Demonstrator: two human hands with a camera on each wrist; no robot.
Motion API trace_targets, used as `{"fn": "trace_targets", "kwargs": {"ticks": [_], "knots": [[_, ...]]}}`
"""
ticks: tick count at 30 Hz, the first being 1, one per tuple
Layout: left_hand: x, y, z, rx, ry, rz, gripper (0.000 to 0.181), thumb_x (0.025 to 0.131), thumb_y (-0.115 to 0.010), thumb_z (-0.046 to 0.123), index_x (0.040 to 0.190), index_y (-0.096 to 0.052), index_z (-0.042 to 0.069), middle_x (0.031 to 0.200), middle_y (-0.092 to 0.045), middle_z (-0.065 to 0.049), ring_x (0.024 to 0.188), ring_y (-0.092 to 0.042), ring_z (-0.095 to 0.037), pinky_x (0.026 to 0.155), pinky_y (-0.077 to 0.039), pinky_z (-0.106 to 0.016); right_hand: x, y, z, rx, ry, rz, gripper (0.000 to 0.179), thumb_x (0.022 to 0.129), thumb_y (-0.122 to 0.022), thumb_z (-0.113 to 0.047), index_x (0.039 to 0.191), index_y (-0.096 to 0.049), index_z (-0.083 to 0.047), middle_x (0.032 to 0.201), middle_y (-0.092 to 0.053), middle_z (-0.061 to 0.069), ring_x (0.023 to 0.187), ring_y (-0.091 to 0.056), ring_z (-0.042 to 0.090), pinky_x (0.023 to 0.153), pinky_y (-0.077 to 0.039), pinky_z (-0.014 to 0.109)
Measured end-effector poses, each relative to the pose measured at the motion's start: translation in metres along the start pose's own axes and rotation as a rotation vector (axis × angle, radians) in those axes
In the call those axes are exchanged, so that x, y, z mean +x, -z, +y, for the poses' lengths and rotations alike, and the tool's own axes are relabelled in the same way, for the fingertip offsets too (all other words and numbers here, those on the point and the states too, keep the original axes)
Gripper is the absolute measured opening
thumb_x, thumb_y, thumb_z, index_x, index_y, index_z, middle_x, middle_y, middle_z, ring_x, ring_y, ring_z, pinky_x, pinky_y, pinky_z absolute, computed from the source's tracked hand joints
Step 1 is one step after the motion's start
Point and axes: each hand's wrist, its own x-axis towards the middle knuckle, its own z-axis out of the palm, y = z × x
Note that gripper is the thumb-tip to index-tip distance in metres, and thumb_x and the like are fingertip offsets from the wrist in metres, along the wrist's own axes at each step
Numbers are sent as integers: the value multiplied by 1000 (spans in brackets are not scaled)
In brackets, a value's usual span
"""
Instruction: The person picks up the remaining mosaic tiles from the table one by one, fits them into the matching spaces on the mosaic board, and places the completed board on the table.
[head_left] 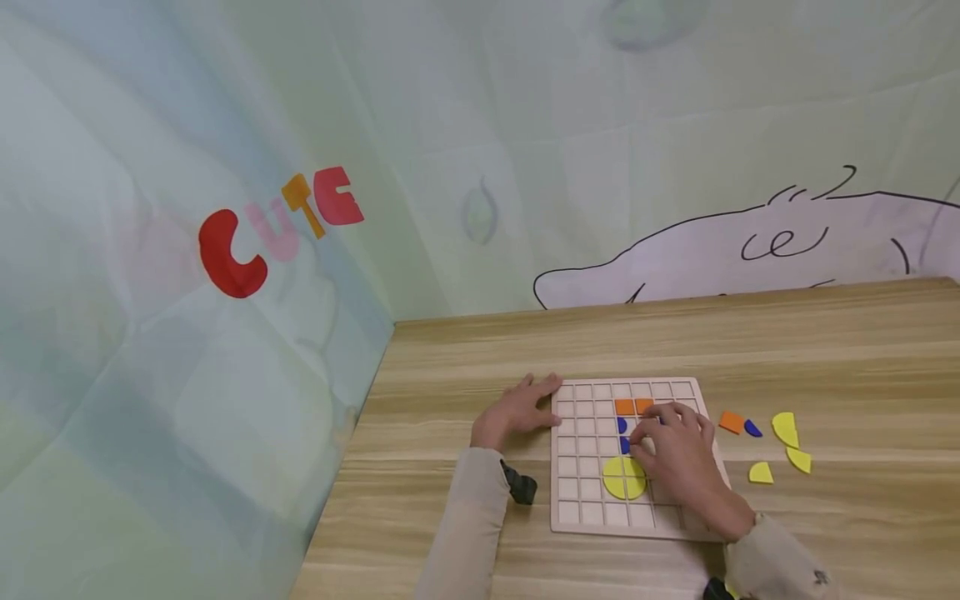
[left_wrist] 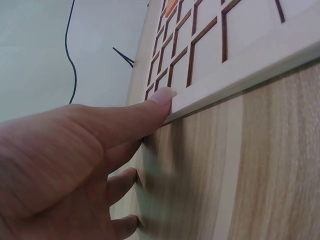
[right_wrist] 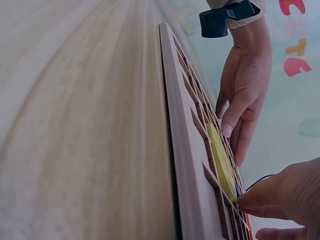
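Observation:
A pale wooden grid board (head_left: 588, 531) lies flat on the table. My left hand (head_left: 517, 412) rests at its left side; in the left wrist view the thumb (left_wrist: 135, 117) touches the board's rim and the other fingers reach down to the table. My right hand (head_left: 678, 458) is over the board's middle, thumb and index finger curled together at a blue half-round piece (head_left: 625, 445). Another blue piece (head_left: 622, 426) sits just above it. Orange squares (head_left: 625, 407) lie in an upper row, and a yellow circle of quarter pieces (head_left: 624, 478) lies below. The right palm hides some cells.
Right of the board lie loose pieces: an orange one (head_left: 732, 422), a blue half-round (head_left: 753, 428) and several yellow ones (head_left: 761, 473). A printed cloth wall (head_left: 480, 125) stands behind and left of the wooden table (head_left: 450, 350).

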Motion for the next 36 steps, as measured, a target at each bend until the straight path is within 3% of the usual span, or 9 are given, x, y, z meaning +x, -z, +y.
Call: {"fn": "trace_targets", "kwargs": {"ticks": [15,25,36], "knots": [[1,-1,-2,-3,-2,-2,70,92,-63,33,152,-27,27,159,-20,11,150,-8,-21,121,-11,-47,-3,14,4,-19,-28,-9,5,79,-71,-14,84,-72,-13,119,-58,18,121,-36,45,95,-24,65],[2,-1,-4,7,-14,3,70,92,-62,33,152,-27,26,159,-20,11,149,-9,-22,121,-11,-47,-12,42,23,-28,-24,37,7,80,-71,-14,87,-71,-11,119,-56,22,117,-37,50,90,-22,65],[1,-1,-4,12,-15,1,69,93,-62,34,152,-27,27,159,-19,12,150,-7,-22,121,-10,-47,-31,57,49,-63,-21,92,12,77,-71,-14,88,-68,-10,117,-56,24,113,-38,49,84,-24,65]]}}
